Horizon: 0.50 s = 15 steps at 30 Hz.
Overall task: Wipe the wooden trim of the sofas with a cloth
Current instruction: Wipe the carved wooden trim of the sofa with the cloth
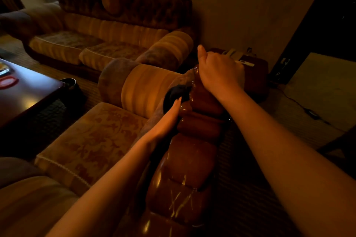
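Head view, dim warm light: you're leaning over the carved wooden trim (190, 152) that runs along the top of the near sofa (92, 140), glossy and lobed, with pale scratch marks on the lobe closest to you. Your left hand (169, 119) lies with fingers straight along the trim's left edge, fingertips pressing a dark cloth (177, 92) against the wood where it meets the striped bolster armrest (146, 86). The cloth sits bunched right at that seam, touching both trim and upholstery. Your right hand (219, 71) is curled over the far end of the trim, thumb sticking up, fingers wrapped over the far side; I cannot tell what those hidden fingertips touch. Just beyond that hand stands a dark red side cabinet (258, 75) with a pale object on top, too blurred to name. A second sofa (107, 25) stands along the far wall, its carved crest dark. At the left edge, the corner of a polished desk (28, 92) shows, with a dark bin (71, 86) just beside that corner.
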Available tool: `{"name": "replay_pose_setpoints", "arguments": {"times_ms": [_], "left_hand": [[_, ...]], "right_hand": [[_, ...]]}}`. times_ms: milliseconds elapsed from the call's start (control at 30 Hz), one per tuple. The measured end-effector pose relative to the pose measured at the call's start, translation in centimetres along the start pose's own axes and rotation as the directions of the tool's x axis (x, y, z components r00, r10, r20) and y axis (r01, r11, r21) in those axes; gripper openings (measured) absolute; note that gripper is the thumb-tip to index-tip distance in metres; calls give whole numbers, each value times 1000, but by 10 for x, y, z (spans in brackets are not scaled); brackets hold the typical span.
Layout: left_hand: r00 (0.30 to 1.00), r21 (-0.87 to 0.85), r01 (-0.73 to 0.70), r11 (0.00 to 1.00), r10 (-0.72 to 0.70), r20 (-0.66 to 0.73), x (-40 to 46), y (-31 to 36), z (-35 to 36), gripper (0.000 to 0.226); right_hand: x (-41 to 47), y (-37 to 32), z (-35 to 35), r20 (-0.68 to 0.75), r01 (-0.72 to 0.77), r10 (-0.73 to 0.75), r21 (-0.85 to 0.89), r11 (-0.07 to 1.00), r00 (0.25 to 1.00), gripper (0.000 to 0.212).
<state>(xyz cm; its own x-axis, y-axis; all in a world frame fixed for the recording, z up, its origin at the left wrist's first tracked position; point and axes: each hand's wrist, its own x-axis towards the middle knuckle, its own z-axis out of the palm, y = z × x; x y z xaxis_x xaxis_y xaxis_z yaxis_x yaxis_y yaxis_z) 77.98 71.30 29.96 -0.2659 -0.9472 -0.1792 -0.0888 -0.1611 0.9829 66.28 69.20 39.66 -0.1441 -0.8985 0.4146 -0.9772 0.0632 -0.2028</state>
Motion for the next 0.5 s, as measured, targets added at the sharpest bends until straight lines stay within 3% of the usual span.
{"name": "replay_pose_setpoints", "arguments": {"times_ms": [100, 200, 333, 400, 467, 500], "left_hand": [[999, -192, -12, 981, 20, 38, -3, 10, -1, 46], [986, -139, -160, 977, 165, 24, 4, 53, 7, 39], [965, -30, -248, 968, 249, 82, 47, 86, 11, 28], [963, -16, -267, 964, 267, 45, 64, 75, 14, 31], [976, 113, -215, 970, 209, 61, 75, 60, 12, 29], [990, 82, -135, 987, 131, 58, 72, 58, 13, 27]], "right_hand": [[-1, 1, 1, -15, 14, -14, 2, 1000, 1000, 58], [1, 3, 1, -14, -5, 5, 28, 1000, 1000, 57], [7, 5, 4, -29, -20, 20, 1, 1000, 999, 51], [9, 6, 8, -47, -8, 7, -23, 1000, 999, 51], [9, 5, 9, -44, -25, 26, 24, 999, 999, 54], [9, 5, 9, -47, -24, 26, 42, 999, 999, 55]]}}
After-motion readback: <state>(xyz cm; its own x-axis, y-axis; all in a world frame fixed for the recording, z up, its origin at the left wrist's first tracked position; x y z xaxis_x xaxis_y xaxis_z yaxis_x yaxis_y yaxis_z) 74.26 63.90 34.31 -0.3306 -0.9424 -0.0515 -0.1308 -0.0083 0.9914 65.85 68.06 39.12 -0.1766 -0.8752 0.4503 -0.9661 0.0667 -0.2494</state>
